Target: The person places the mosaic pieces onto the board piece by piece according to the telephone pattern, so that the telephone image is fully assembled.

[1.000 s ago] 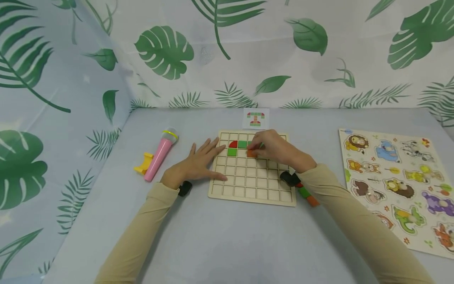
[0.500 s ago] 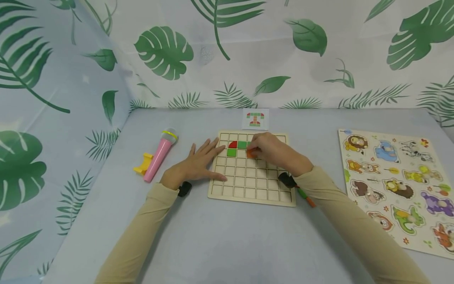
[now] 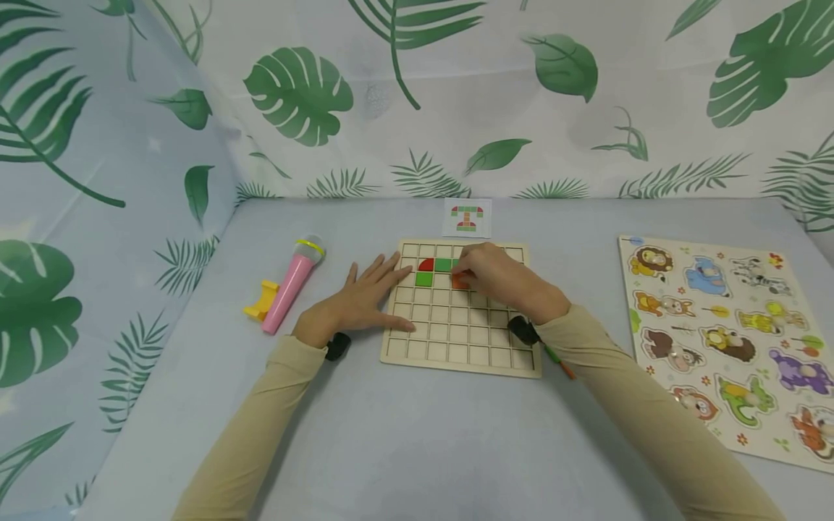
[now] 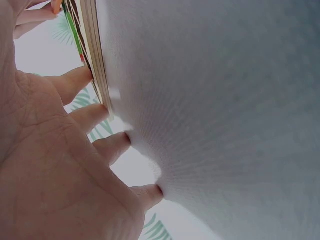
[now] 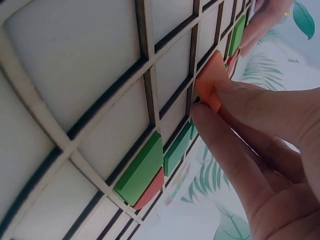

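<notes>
The right hand (image 3: 498, 275) is pinching an orange tile (image 5: 212, 77) between thumb and index finger; the tile is leaning at the far part of a wooden grid board (image 3: 456, 354), its lower edge meeting the grid. Whether it is sitting fully inside a cell, the views are not showing clearly.

The left hand (image 3: 352, 304) is spreading its fingers at the board's left edge, with thumb and index finger reaching onto the board and other fingertips pressing the bench (image 3: 391, 441).

In the grid's cells, a red quarter-round tile (image 3: 426, 265) is lying with a green square (image 3: 443, 265) directly to its right and a light green square (image 3: 423, 279) directly below. On the right side, behind the right hand in the head view, a green block (image 5: 140, 167) and a red piece (image 5: 151, 190) are occupying adjoining cells.

A patterned card (image 3: 467, 218) is lying beyond the board. Right of it, a wooden animal puzzle (image 3: 679, 289) is holding animal pieces in its recesses.
</notes>
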A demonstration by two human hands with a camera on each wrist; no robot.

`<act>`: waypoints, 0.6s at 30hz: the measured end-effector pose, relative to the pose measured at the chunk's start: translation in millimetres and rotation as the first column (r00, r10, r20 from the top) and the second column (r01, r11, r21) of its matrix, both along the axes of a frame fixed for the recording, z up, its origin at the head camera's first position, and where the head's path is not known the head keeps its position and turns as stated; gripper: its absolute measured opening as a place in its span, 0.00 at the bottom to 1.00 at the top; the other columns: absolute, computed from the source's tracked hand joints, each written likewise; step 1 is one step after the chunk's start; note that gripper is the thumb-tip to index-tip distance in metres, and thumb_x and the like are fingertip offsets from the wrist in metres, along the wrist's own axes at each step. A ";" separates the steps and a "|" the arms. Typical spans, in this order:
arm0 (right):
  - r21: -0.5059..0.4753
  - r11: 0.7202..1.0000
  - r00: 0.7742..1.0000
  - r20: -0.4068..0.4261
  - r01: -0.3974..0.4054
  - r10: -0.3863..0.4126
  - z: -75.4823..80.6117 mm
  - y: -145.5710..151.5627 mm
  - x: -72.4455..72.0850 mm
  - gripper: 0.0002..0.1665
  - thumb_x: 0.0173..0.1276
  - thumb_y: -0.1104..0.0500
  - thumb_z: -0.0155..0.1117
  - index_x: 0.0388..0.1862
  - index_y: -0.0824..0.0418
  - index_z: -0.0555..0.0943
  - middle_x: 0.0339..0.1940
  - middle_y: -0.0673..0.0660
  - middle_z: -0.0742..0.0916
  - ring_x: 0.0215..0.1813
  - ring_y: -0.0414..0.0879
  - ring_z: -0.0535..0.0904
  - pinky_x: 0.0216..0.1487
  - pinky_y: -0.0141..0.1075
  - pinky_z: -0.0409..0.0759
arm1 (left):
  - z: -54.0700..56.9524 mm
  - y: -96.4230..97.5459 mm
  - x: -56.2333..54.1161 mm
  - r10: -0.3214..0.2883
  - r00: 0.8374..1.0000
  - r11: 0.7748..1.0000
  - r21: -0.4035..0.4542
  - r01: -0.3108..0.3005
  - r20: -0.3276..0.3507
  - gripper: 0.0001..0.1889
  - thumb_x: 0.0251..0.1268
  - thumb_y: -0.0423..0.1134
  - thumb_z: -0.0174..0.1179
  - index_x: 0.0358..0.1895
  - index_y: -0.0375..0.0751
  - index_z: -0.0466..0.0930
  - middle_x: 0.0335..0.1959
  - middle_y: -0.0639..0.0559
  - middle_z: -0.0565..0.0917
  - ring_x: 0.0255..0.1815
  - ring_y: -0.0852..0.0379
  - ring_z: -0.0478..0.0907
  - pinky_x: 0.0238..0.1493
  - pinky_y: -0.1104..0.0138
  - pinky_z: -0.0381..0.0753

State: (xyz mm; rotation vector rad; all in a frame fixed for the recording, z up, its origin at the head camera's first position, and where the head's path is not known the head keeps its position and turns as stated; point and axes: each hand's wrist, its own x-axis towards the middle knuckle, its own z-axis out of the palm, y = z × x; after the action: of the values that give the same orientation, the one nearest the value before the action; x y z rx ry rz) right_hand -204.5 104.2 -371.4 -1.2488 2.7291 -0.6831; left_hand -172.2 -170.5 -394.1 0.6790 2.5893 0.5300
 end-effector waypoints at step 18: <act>-0.043 0.999 0.998 0.064 -0.025 0.027 -0.5 9.5 4.5 0.06 0.67 0.74 0.70 0.42 0.74 0.90 0.39 0.63 0.88 0.43 0.56 0.87 0.42 0.42 0.88 | 0.9 0.5 0.8 0.000 1.000 1.000 0.002 0.000 0.005 0.57 0.64 0.66 0.68 0.87 0.51 0.45 0.88 0.49 0.34 0.87 0.46 0.26 0.78 0.36 0.23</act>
State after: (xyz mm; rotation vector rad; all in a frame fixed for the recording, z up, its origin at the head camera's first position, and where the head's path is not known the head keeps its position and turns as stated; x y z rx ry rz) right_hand -200.0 113.7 -371.9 -1.2456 2.6554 -0.7691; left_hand -171.4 -170.1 -393.2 0.6770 2.5843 0.5343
